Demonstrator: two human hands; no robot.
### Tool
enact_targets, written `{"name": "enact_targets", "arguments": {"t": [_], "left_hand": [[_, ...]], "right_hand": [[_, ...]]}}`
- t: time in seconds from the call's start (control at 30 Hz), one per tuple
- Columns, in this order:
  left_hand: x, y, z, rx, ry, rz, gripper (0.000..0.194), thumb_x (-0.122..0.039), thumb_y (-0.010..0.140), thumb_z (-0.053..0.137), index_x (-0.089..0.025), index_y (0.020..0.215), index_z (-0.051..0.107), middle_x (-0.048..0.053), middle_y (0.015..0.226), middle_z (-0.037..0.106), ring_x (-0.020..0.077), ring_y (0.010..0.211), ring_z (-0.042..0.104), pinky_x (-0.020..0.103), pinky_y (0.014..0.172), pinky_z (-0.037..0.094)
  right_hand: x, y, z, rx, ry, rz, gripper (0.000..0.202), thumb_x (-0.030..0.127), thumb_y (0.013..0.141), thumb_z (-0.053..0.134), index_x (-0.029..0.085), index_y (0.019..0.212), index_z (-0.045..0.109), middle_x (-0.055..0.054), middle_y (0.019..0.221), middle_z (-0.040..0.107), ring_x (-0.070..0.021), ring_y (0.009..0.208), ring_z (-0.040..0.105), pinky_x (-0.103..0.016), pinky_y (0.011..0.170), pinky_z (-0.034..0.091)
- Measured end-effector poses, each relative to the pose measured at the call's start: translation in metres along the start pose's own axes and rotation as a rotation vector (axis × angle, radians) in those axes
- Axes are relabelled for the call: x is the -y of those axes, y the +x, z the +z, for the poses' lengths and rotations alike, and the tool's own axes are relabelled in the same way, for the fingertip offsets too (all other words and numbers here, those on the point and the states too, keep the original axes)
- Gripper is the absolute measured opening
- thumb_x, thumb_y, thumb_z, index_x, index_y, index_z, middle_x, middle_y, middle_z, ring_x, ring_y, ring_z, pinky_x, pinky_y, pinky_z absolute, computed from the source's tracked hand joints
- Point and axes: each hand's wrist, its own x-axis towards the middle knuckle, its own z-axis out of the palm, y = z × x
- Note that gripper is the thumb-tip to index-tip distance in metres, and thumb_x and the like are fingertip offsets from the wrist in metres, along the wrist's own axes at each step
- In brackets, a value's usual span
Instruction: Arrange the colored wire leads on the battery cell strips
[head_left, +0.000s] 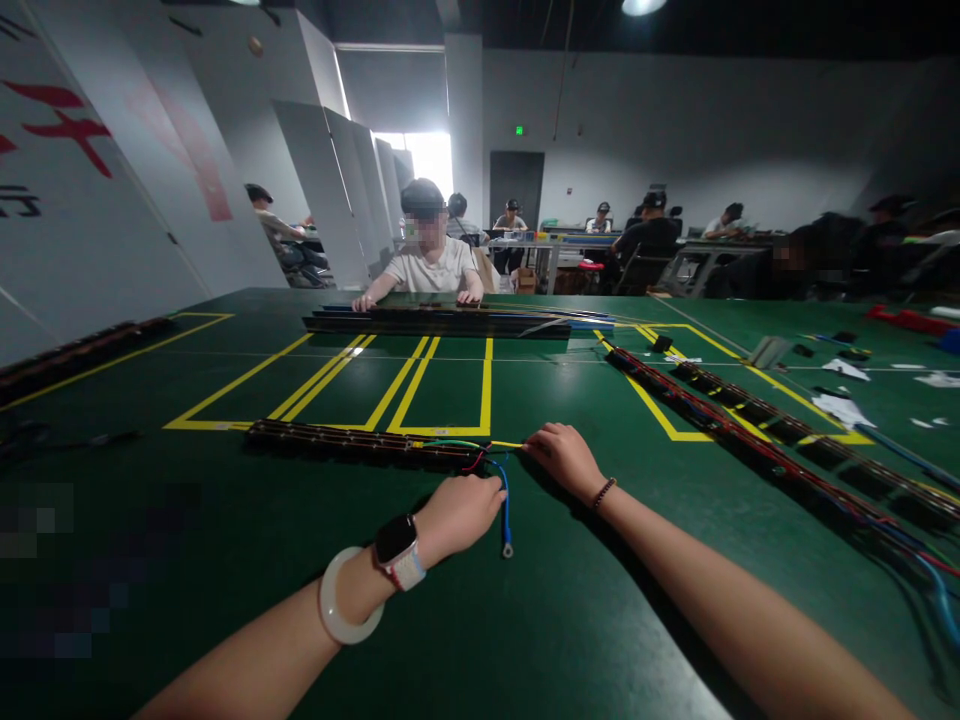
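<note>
A long, narrow black strip of segmented pieces with thin wires along its top [360, 443] lies on the dark green tabletop [600, 610], starting to the left and ahead of both hands. Its long axis runs nearly crosswise in front of the person, the left end slightly farther away and the right end slightly closer. It sits just on the near side of the yellow tape outline [330, 386].

Next rightward, the left hand [459, 508] rests low in front of the strip's right end, back upward and fingers curled in. It is the nearer hand to the strip's body. Its fingertips meet a thick blue cable tipped with a metal ring terminal [507, 520]; whether they grip it or merely touch it cannot be told. That cable leaves the strip's right end and bends toward the person, roughly square to the strip.

A thin yellow wire [507, 445] extends rightward from the same end, close to the strip's own line. The right hand [564, 462] lies past that end, its fingers drawn narrow, apparently pinching the wire's tip.

Farther right, well apart, a slanting black strip with red wires [720, 426] runs diagonally toward the table's near right.
</note>
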Motion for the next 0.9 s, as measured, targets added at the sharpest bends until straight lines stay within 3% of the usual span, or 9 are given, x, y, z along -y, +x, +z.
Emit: {"name": "enact_targets", "arguments": {"t": [0.33,0.53,0.7,0.9], "left_hand": [[0.007,0.006,-0.001,-0.255,0.300,-0.291,0.044,-0.027,0.090,0.024,-0.005,0.127,0.034,0.017,0.082,0.061,0.0260,0.072,0.062,0.032,0.057,0.045],[0.012,0.009,0.005,-0.325,0.351,-0.260,0.038,-0.020,0.089,0.028,-0.005,0.122,0.039,0.020,0.102,0.055,0.0246,0.087,0.058,0.031,0.064,0.047],[0.012,0.010,0.006,-0.349,0.332,-0.248,0.034,-0.021,0.088,0.032,-0.007,0.116,0.045,0.017,0.106,0.053,0.0232,0.092,0.054,0.030,0.068,0.046],[0.009,0.008,0.003,-0.379,0.286,-0.173,0.043,-0.021,0.086,0.032,-0.009,0.128,0.038,0.016,0.120,0.048,0.0249,0.106,0.046,0.035,0.083,0.041]], "right_hand": [[-0.002,0.000,0.003,-0.007,0.006,-0.019,0.027,0.039,0.088,0.046,0.021,0.086,0.065,-0.004,0.079,0.060,-0.0144,0.075,0.052,-0.025,0.068,0.032],[-0.002,0.000,0.003,-0.002,0.006,-0.024,0.026,0.038,0.087,0.047,0.020,0.085,0.065,-0.004,0.079,0.059,-0.0144,0.074,0.052,-0.025,0.067,0.033],[-0.003,0.000,0.003,0.003,0.008,-0.036,0.025,0.038,0.087,0.048,0.020,0.085,0.065,-0.004,0.079,0.059,-0.0142,0.075,0.052,-0.025,0.068,0.034],[-0.003,0.000,0.003,0.004,0.016,-0.030,0.024,0.037,0.087,0.048,0.020,0.086,0.065,-0.004,0.079,0.059,-0.0141,0.075,0.052,-0.024,0.069,0.034]]}}
